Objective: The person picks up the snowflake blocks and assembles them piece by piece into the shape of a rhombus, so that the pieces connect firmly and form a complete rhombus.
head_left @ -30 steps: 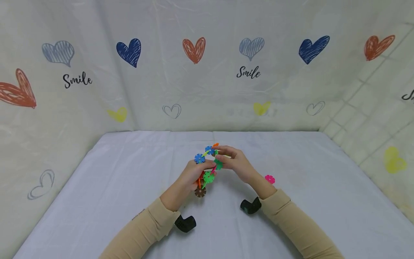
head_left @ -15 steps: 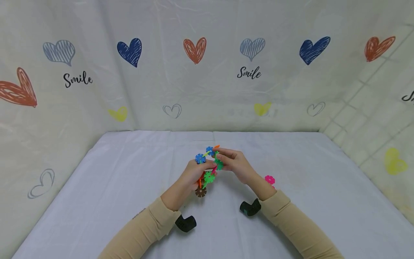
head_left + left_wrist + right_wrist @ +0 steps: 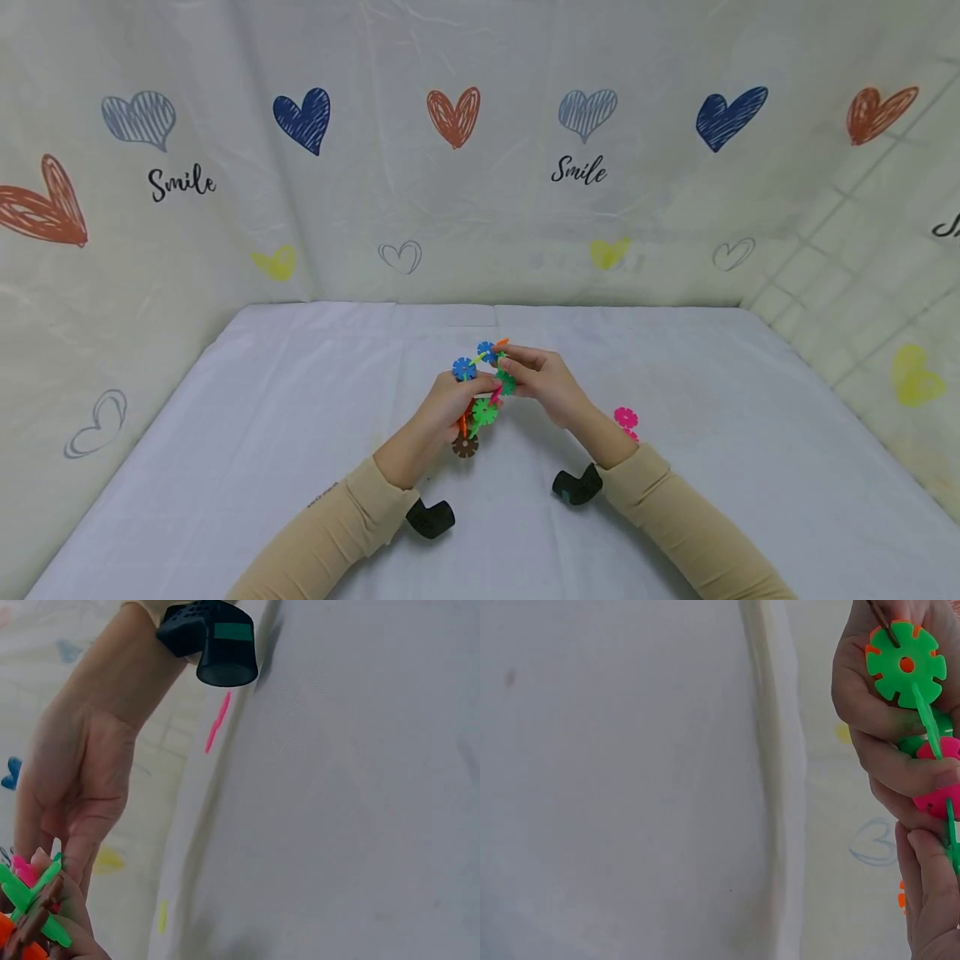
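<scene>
A ring of linked, notched plastic discs is held up in both hands near the middle of the table. My left hand (image 3: 441,408) grips its left side, with a blue disc (image 3: 464,368) above the thumb and a brown disc (image 3: 465,445) below. A light green disc (image 3: 484,412) hangs to the right of the left fingers. On the ring's upper right, my right hand (image 3: 551,385) pinches around the darker green disc (image 3: 506,383). In the right wrist view, a green disc (image 3: 906,664) and a pink disc (image 3: 937,796) show against the left fingers.
Two loose pink discs (image 3: 626,417) lie on the white-covered table (image 3: 712,375) by the right forearm, one partly hidden. Black wrist cameras (image 3: 431,519) hang under both wrists. A white curtain (image 3: 495,208) printed with hearts stands behind the table.
The right forearm has shifted slightly towards the left, exposing more of the second pink disc. Both hands keep hold of the ring, and the right fingertips move only a little.
</scene>
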